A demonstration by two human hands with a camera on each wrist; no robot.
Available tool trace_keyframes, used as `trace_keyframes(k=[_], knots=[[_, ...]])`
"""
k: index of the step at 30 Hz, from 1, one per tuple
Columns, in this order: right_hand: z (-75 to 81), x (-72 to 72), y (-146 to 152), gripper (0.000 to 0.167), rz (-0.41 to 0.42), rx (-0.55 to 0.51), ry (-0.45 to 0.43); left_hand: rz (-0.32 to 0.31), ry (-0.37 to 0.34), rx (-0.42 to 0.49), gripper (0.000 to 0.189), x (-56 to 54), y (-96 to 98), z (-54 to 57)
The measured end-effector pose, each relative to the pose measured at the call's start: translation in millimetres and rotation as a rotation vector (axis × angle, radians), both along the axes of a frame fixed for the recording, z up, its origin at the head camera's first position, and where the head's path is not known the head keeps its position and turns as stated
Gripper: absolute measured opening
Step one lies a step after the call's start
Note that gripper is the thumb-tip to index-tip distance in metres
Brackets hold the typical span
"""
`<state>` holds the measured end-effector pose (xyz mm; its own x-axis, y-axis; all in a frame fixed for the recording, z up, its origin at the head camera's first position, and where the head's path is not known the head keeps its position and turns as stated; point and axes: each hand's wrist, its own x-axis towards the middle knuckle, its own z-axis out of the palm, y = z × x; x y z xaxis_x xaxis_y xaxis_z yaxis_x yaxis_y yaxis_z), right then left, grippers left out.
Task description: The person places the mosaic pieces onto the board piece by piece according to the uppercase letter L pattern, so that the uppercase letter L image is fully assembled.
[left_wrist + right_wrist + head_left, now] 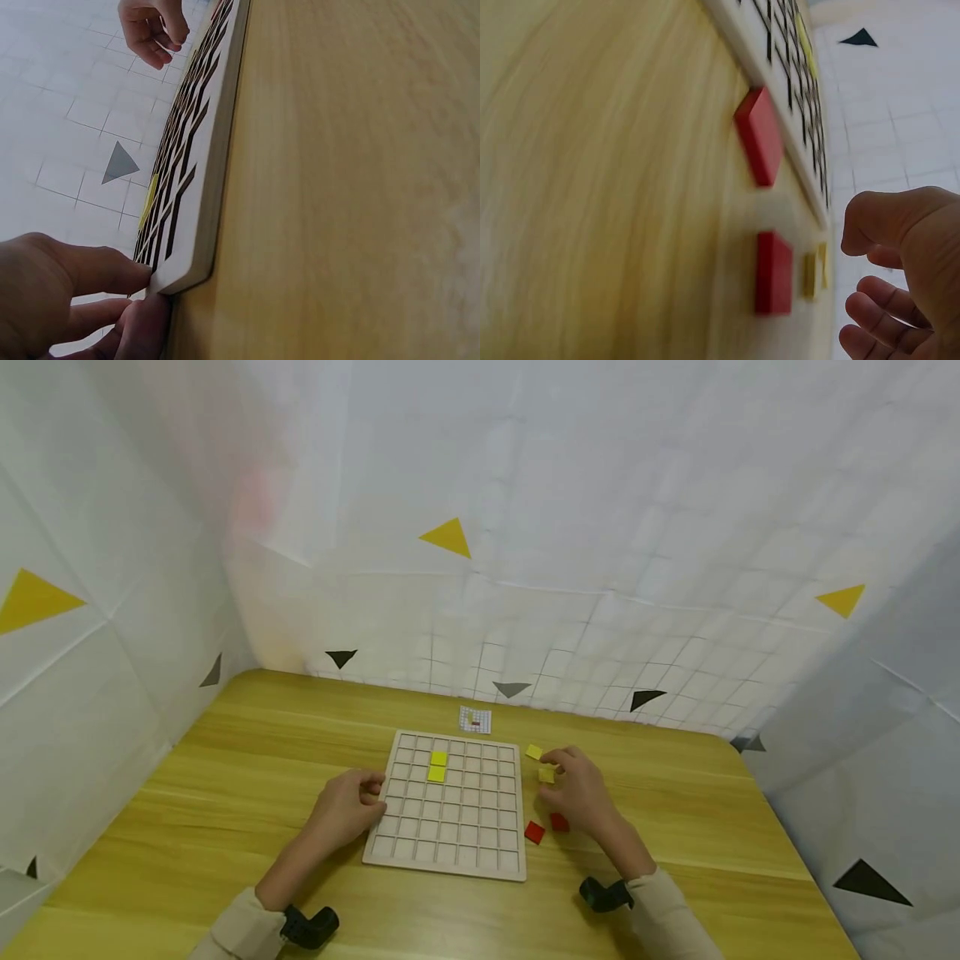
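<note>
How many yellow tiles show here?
4. On the board: an upper tile and a lower tile, adjoining. On the table, right of the board: a far tile and a near tile by the right hand, which may hide others.

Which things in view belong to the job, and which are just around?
Likely part of the job:
grid board, left hand at its edge
two yellow tiles in its cells
two loose yellow tiles, right hand by them
two red tiles
small printed card

Likely just around:
triangle markers
white wall sheets
</note>
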<state>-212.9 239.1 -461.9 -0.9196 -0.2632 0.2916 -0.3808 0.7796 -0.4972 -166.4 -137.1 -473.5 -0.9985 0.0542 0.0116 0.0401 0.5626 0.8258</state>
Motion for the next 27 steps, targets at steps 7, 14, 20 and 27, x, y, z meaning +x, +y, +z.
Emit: trace_keyframes(k=[7, 14, 20, 27], knots=[[-10.7, -4.0, 14.3, 0.039, -0.021, -0.025, -0.027, 0.000, -0.005, 0.000, 0.041, -0.4, -0.2, 0.2], [-20.8, -10.1, 22.7, 0.040, -0.026, -0.037, -0.048, 0.005, -0.008, 0.005, 0.041, 0.1, 0.5, 0.4], [-21.8, -12.4, 21.9, 0.038, -0.047, -0.045, -0.082, 0.007, -0.006, 0.013, 0.040, -0.5, 0.2, -1.3], [-24.7, -14.8, 21.1, 0.035, -0.068, -0.042, -0.082, 0.011, -0.007, 0.010, 0.040, -0.8, -0.5, -1.3]])
